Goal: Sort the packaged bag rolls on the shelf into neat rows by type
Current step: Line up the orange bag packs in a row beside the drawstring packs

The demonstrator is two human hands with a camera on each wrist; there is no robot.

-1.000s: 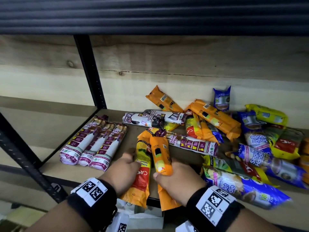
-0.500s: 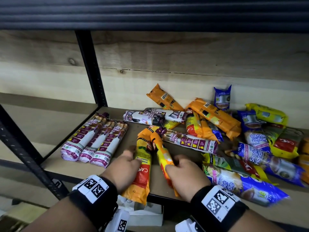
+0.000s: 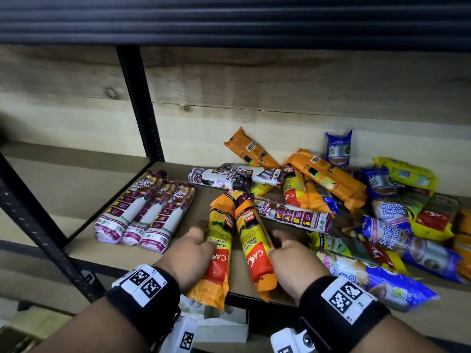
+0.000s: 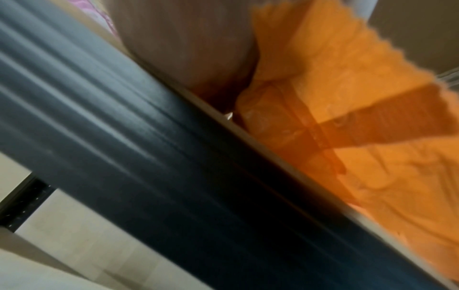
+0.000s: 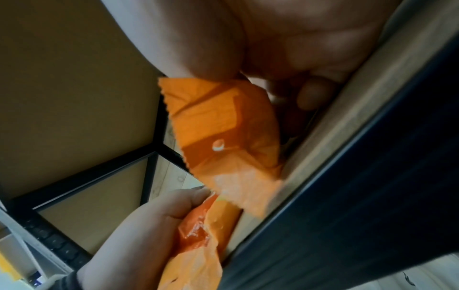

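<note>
Two orange Casa garbage-bag rolls lie side by side at the front of the wooden shelf (image 3: 84, 248), their near ends hanging over its edge. My left hand (image 3: 193, 248) grips the left orange roll (image 3: 219, 253) from its left side; the right wrist view shows this left hand (image 5: 139, 225) curled on that roll (image 5: 198, 245). On the right, my right hand (image 3: 290, 253) grips the right orange roll (image 3: 254, 248), and its thumb and fingers pinch the pack's end (image 5: 223, 127). Three purple-and-white drawstring bag rolls (image 3: 145, 212) form a neat row at the left.
A mixed pile of orange, blue, yellow and purple rolls (image 3: 356, 212) covers the shelf's right half. A black upright post (image 3: 140, 105) stands behind the left row. The wooden back wall is close behind. A white box (image 3: 221, 324) sits below the shelf edge.
The right hand's orange roll has come down from a raised, edge-on pose and now lies face up beside the left roll. The left hand has stayed on its roll.
</note>
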